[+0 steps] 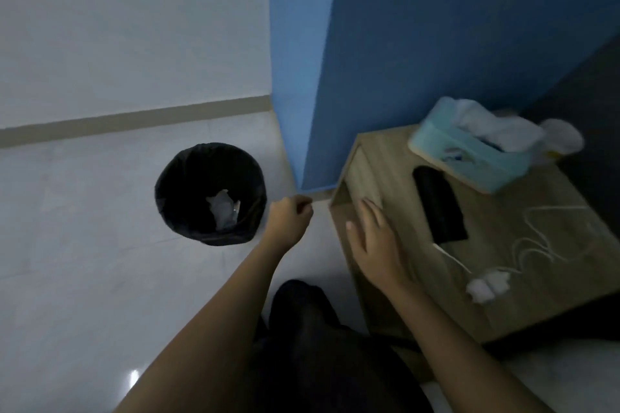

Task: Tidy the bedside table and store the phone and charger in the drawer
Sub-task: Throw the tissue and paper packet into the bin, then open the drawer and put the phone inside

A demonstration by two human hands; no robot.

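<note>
The right hand lies flat, fingers spread, on the front edge of the wooden bedside table, probably feeling for the drawer. The left hand is curled shut beside the black-lined bin; whether it grips anything, I cannot tell. The phone and white charger sit untouched on top, near a tissue box.

Wooden bedside table; black phone flat on top, white charger beside it, cable loosely tangled
</note>
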